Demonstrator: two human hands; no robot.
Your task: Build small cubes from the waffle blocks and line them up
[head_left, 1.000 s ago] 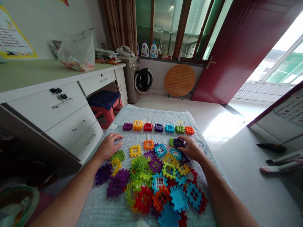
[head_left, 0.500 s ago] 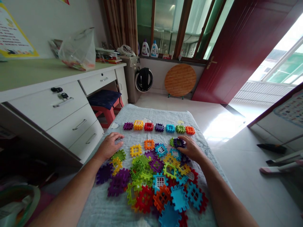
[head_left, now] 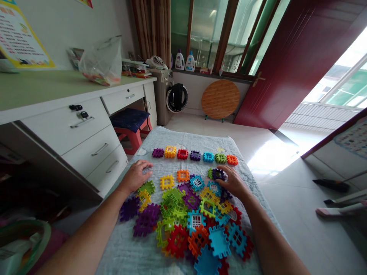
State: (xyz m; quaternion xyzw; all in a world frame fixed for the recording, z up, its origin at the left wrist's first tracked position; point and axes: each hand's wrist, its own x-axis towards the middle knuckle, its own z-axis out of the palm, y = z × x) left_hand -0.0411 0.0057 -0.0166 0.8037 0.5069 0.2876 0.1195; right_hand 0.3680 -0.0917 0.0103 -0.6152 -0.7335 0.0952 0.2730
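Since the right hand [head_left: 233, 182] pinches the dark purple block [head_left: 218, 174] at the far right of the pile [head_left: 191, 200], perhaps to steady it, the left hand [head_left: 135, 177] can lie loosely spread on the cloth [head_left: 126, 247].

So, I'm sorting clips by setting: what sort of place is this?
Probably a room in a home: a washing machine stands at the far end of a desk with drawers, and two bottles, seemingly detergent, stand by the window.
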